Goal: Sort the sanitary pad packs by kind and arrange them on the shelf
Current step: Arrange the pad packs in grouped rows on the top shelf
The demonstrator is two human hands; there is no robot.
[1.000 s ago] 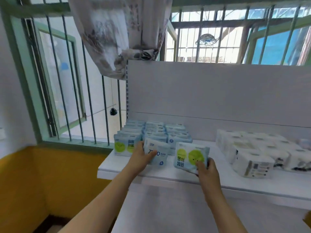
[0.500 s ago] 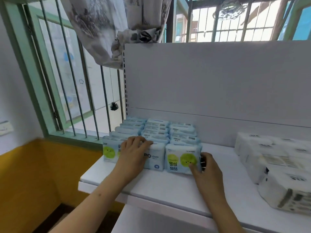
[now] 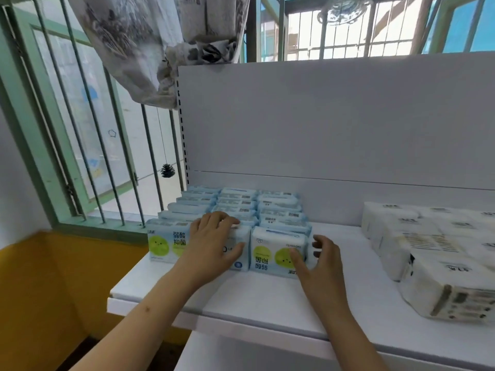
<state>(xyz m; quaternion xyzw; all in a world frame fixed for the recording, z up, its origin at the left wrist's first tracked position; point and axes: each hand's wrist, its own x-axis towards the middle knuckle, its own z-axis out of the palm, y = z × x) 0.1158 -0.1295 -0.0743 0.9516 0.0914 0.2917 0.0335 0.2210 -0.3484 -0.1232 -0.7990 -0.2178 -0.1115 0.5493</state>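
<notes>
left hand point(image 3: 214, 245) now flat on middle pack point(image 3: 238, 253) | right hand point(image 3: 318, 261) released upside-down pack point(image 3: 278, 250), fingers loose | both fronts shelved, row nearly done

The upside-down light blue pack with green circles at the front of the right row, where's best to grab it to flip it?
Probably by its two short ends. The upside-down light blue plastic pack stands upright; its right end is free, where the right hand is, while its left end abuts the middle pack under the left hand. Come from above.
</notes>
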